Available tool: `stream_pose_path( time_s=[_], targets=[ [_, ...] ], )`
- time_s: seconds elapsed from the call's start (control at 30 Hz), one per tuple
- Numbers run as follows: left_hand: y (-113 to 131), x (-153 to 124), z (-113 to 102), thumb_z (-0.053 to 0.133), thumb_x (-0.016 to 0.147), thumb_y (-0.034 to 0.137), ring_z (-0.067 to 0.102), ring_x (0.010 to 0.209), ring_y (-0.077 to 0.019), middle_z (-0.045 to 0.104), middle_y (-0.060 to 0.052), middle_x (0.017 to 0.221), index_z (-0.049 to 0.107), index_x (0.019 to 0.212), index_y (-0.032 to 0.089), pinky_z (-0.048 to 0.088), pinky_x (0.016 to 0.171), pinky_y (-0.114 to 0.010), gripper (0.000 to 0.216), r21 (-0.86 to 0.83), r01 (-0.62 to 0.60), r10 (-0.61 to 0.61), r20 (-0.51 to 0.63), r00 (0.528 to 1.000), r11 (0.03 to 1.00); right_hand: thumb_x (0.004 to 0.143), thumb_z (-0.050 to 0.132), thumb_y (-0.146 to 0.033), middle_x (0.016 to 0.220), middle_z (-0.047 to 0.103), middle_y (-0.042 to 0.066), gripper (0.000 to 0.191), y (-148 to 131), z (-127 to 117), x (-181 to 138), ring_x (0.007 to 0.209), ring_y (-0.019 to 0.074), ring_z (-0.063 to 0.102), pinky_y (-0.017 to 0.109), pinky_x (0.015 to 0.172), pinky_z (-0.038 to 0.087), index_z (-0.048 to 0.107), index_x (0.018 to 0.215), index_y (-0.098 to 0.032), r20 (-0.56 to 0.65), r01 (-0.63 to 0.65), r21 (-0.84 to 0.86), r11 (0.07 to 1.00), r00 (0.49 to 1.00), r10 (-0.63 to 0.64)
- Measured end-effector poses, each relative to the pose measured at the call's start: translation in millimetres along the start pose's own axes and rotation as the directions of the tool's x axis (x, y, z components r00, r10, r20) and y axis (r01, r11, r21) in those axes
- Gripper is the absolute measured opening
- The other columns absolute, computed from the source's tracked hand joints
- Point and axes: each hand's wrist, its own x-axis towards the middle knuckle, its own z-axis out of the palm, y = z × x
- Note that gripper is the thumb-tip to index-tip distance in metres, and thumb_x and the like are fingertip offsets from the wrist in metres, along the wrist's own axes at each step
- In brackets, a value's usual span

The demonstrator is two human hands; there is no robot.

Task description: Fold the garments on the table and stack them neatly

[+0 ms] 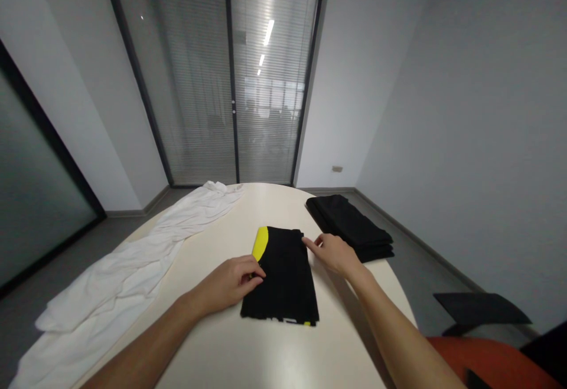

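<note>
Head view: a pale oval table (266, 353) fills the lower middle of the frame, with two bare forearms reaching in from the bottom edge.
Centre of frame: a folded black garment (283, 277) lies flat on the table as a neat rectangle, with a yellow patch (260, 242) showing at its upper left corner.
Left hand (233, 285): it sits at the garment's left edge, just left of centre; the fingers (253, 275) are curled in close against the thumb, seemingly nipping that edge.
Right hand (334, 253): it is at the garment's upper right corner; the index finger (310, 242) is stretched out and touches the corner, while the other fingers are loosely bent and grasp nothing.
Why held so: with one hand on each side, the fold looks to be kept flat and square.
Left of frame: a long white cloth (133, 271) lies rumpled along the table edge, apart from the garment.
Right of centre: a stack of black folded cloth (349, 226) sits at the far right edge of the table, just behind the right hand.
Lower right corner: part of an orange chair (487, 365).
Upper centre: a glass door with blinds (230, 82).
</note>
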Motion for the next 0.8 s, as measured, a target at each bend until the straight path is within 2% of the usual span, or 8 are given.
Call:
stream_pose_path(
  time_s=[0.07,0.17,0.3,0.43,0.53,0.6,0.7,0.8],
  targets=[
    [-7.5,0.0,2.3,0.054,0.096,0.029,0.06,0.105,-0.0176,0.062,-0.004,0.116,0.067,0.111,0.025,0.049,0.095,-0.032,0.021,0.037,-0.007,0.009,-0.065,0.998,0.999,0.088,0.042,-0.076,0.093,0.073,0.017,0.067,-7.5,4.8,-3.6,0.089,0.0319,0.069,0.036,0.071,0.046,0.073,0.086,-0.017,0.074,-0.01,-0.003,1.0,0.997,0.01],
    [-14.1,-0.6,6.0,0.057,0.094,0.031,0.052,0.124,-0.0214,0.055,-0.006,0.133,0.063,0.122,0.027,0.043,0.109,-0.038,0.028,0.075,-0.02,0.027,-0.095,0.995,0.997,0.088,0.05,-0.069,0.096,0.073,0.015,0.056,-12.3,17.0,-3.7,0.087,0.0286,0.069,0.032,0.066,0.044,0.071,0.088,-0.017,0.105,0.034,0.001,0.999,0.994,-0.034],
    [-5.1,-0.9,10.3,0.056,0.095,0.032,0.053,0.124,-0.0205,0.056,-0.005,0.134,0.063,0.122,0.027,0.044,0.11,-0.038,0.028,0.069,-0.068,0.07,-0.036,0.997,0.995,0.091,0.056,-0.052,0.096,0.072,0.012,0.036,-7.9,30.6,5.7,0.086,0.0238,0.067,0.029,0.066,0.041,0.066,0.096,-0.018,-0.001,0.089,0.018,0.996,0.996,-0.089],
    [8.4,0.5,18.0,0.05,0.099,0.036,0.051,0.129,-0.0213,0.056,-0.006,0.14,0.064,0.126,0.028,0.041,0.113,-0.04,0.031,0.118,-0.137,0.136,0.018,0.991,0.983,0.095,0.052,-0.048,0.103,0.072,0.011,0.034,-2.5,30.6,14.2,0.092,0.0224,0.067,0.029,0.074,0.044,0.064,0.106,-0.018,-0.079,0.1,0.083,0.992,0.992,-0.093],
    [8.2,2.0,26.5,0.048,0.099,0.044,0.028,0.148,-0.0293,0.03,-0.007,0.161,0.046,0.146,0.031,0.026,0.121,-0.054,0.049,0.222,-0.096,0.096,0.007,0.995,0.97,0.096,0.042,-0.062,0.104,0.072,0.013,0.051,-4.5,27.0,13.4,0.096,0.0258,0.068,0.032,0.078,0.046,0.066,0.104,-0.018,-0.032,0.033,0.126,0.991,0.999,-0.029],
    [5.1,2.8,30.4,0.046,0.099,0.051,0.015,0.152,-0.0319,0.014,-0.006,0.166,0.032,0.154,0.034,0.02,0.121,-0.059,0.059,0.25,-0.05,0.039,0.051,0.998,0.967,0.095,0.037,-0.068,0.104,0.072,0.015,0.059,-7.6,27.0,10.5,0.097,0.0295,0.068,0.036,0.077,0.046,0.066,0.103,-0.018,-0.017,-0.007,0.083,0.997,1.0,0.008],
    [2.9,3.2,31.2,0.042,0.099,0.056,0.012,0.152,-0.0325,0.014,-0.006,0.166,0.029,0.154,0.038,0.017,0.121,-0.06,0.06,0.257,-0.015,-0.016,0.116,0.993,0.966,0.098,0.039,-0.057,0.105,0.071,0.016,0.048,-11.4,31.5,7.4,0.099,0.0305,0.067,0.036,0.076,0.046,0.062,0.107,-0.016,-0.047,0.02,-0.013,1.0,0.999,-0.021],
    [6.3,2.3,29.0,0.045,0.098,0.055,0.012,0.152,-0.0348,0.011,-0.005,0.166,0.031,0.153,0.04,0.013,0.121,-0.063,0.059,0.252,-0.031,0.008,0.093,0.996,0.967,0.1,0.042,-0.046,0.106,0.07,0.015,0.035,-12.5,36.7,7.4,0.098,0.0282,0.067,0.034,0.075,0.045,0.058,0.108,-0.016,-0.065,0.068,-0.047,0.997,0.995,-0.071]
  ],
)
